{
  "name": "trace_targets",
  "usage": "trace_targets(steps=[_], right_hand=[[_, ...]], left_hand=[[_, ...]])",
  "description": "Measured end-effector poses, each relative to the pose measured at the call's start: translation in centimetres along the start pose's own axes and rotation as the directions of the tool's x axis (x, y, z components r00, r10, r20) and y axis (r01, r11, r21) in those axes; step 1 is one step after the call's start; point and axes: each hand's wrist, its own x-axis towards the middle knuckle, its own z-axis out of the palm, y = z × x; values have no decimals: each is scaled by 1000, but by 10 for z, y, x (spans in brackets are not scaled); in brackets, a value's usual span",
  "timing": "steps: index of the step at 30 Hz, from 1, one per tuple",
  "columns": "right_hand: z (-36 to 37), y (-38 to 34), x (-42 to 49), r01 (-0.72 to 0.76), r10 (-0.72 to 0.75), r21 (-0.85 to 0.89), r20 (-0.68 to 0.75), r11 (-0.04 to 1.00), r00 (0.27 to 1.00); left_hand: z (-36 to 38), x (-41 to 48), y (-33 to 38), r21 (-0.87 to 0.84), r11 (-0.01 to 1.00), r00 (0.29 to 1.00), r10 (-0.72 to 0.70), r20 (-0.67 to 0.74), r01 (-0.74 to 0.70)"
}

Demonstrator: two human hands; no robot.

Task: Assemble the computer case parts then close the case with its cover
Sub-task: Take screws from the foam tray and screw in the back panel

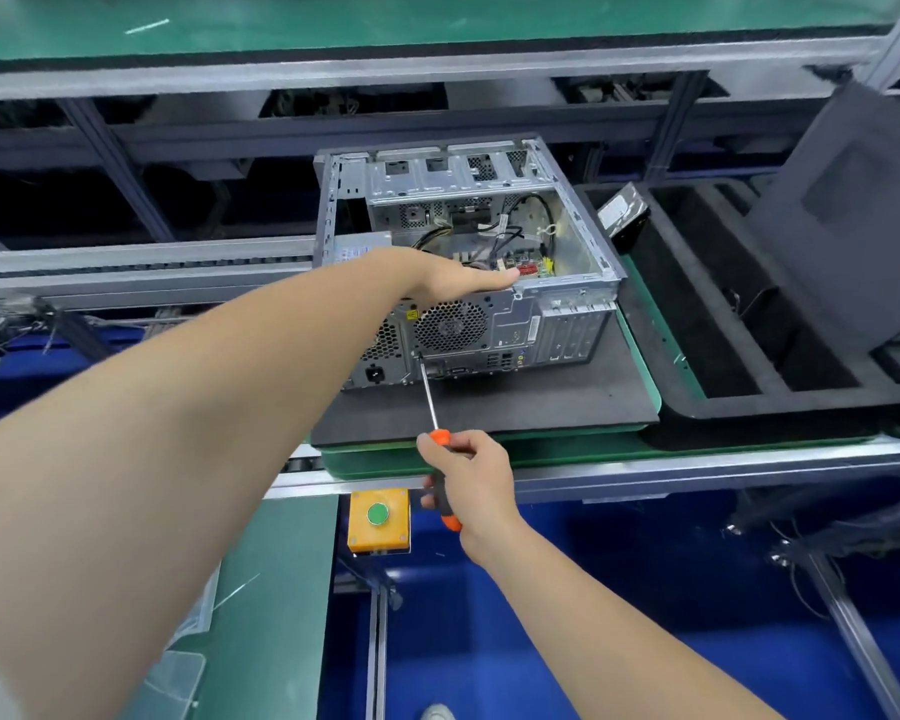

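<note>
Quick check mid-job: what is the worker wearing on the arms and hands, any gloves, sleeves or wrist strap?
Nothing visible. The left hand and right hand are bare, with no gloves, rings or tape. The left forearm and right forearm are uncovered, with no sleeve reaching them. Neither wrist carries a watch, band or strap.

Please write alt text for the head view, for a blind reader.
A right hand holds an orange screwdriver with its tip at the rear panel of an open computer case; the left hand rests on its edge.
</note>
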Motion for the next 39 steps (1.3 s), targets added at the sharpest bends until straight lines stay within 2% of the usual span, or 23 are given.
trace_targets(steps=[2, 4, 7, 10, 12, 14, 16, 18, 20, 22, 24, 26, 28, 29, 30, 31, 32, 33, 34, 35, 36, 37, 39], right_hand=[[-1, -1, -2, -41, 40, 38, 38, 998, 998], [-1, -5, -4, -165, 155, 89, 115, 982, 981], [1, -9, -6, -235, 222, 97, 129, 967, 966], [7, 0, -9, -48, 42, -79, -73, 996, 996], [10, 8, -7, 62, -104, -213, -189, 975, 977], [10, 9, -5, 77, -115, -176, -219, 981, 969], [6, 7, -1, -66, 66, 2, -137, 998, 988], [0, 4, 0, -301, 282, 214, 113, 929, 953], [-4, 3, -2, -386, 315, 313, 252, 868, 915], [0, 6, -1, -249, 225, 192, 138, 949, 965], [5, 8, -6, 40, -52, -136, -86, 990, 995], [7, 14, -5, 225, -337, -465, -172, 856, 926], [2, 18, -2, 235, -463, -666, -186, 708, 867], [0, 17, 0, 233, -462, -674, -180, 701, 869], [-2, 14, 2, 240, -402, -587, -160, 773, 902], [-2, 9, 3, 199, -263, -384, -123, 902, 957], [-1, 5, 3, 51, -52, -85, -12, 995, 999], [-3, 1, 2, -171, 134, 200, 187, 965, 973], [-6, -3, 1, -368, 230, 369, 368, 853, 901], [-8, -6, 0, -477, 256, 438, 473, 761, 843], [-10, -9, -1, -505, 258, 444, 505, 741, 823], [-10, -13, -1, -491, 262, 409, 499, 769, 826], [-8, -20, -4, -349, 247, 285, 337, 893, 908]], left_hand=[[0, 0, -1, 6, 1000, 1000, 20, -3, -20], [0, 2, -4, 43, 999, 999, 25, -36, -24], [-3, 7, -10, 200, 978, 989, -32, -146, 61], [-3, 17, -15, 270, 961, 976, -2, -219, 62], [-2, 19, -15, 258, 965, 976, 8, -219, 50], [-2, 18, -15, 243, 970, 975, 29, -220, 26], [-2, 18, -15, 233, 972, 974, 52, -219, 1], [-2, 20, -17, 210, 978, 973, 57, -222, -9], [-1, 22, -18, 178, 984, 972, 40, -232, 2], [-1, 22, -19, 162, 987, 971, 17, -237, 23], [-1, 21, -18, 146, 989, 972, 3, -233, 32], [0, 21, -18, 147, 988, 973, -2, -233, 37], [1, 19, -17, 142, 989, 972, -5, -236, 39], [2, 19, -17, 131, 991, 971, -6, -238, 38], [2, 20, -17, 119, 992, 971, -9, -240, 39], [1, 20, -18, 106, 993, 971, -15, -240, 42], [2, 20, -18, 94, 994, 972, -24, -235, 47], [2, 21, -18, 84, 995, 973, -29, -228, 50], [2, 22, -18, 77, 996, 975, -29, -221, 48], [2, 22, -18, 75, 996, 976, -25, -218, 43], [2, 22, -18, 76, 996, 976, -23, -218, 41], [2, 21, -18, 76, 996, 975, -24, -220, 41], [2, 20, -17, 75, 996, 974, -28, -224, 46]])
